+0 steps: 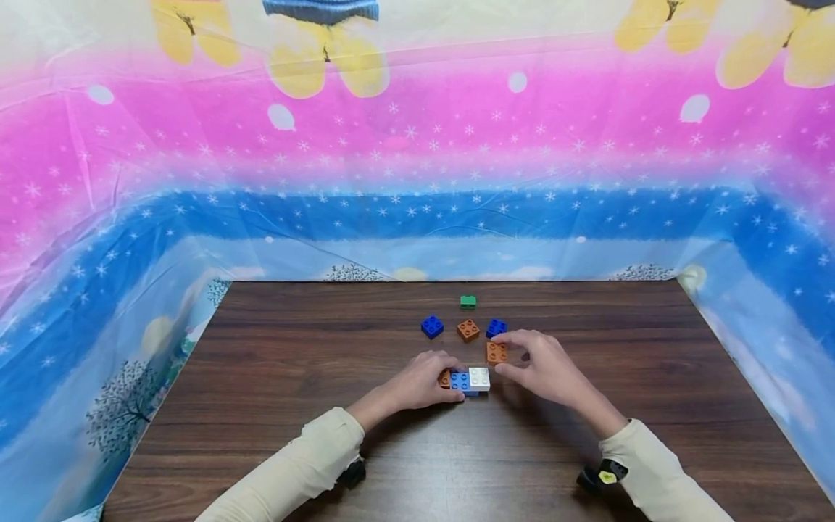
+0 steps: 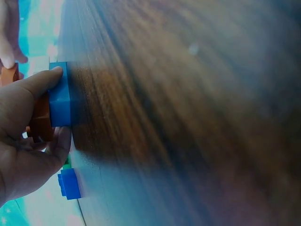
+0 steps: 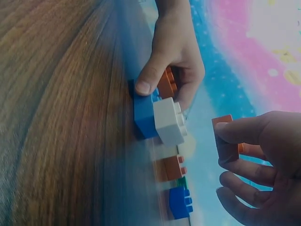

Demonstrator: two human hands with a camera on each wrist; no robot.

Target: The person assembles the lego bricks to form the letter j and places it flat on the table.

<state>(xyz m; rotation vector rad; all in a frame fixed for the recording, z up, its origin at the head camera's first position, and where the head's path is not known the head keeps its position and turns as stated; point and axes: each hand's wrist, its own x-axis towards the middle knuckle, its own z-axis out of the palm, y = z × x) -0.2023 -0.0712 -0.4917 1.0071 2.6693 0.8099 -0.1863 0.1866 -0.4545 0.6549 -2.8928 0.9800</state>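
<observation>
My left hand [image 1: 424, 380] grips a small stack of toy building bricks on the table, thumb on its near side and fingers around the far side. In that stack are a blue brick [image 3: 143, 115], an orange brick [image 2: 42, 117] partly hidden by the fingers, and a white brick [image 1: 479, 378] on top at the right end. Up and to the right, my right hand [image 1: 544, 366] pinches a loose orange brick [image 3: 225, 136] between thumb and fingers. The right wrist view has this orange brick raised off the table, apart from the stack.
Beyond the hands lie a blue brick [image 1: 432, 326], another orange brick [image 1: 467, 330] and a second blue brick [image 1: 496, 328] beside the right fingertips. A green brick [image 1: 467, 301] sits farther back. Printed cloth [image 1: 417, 217] surrounds the wooden table [image 1: 293, 319] at the back and sides.
</observation>
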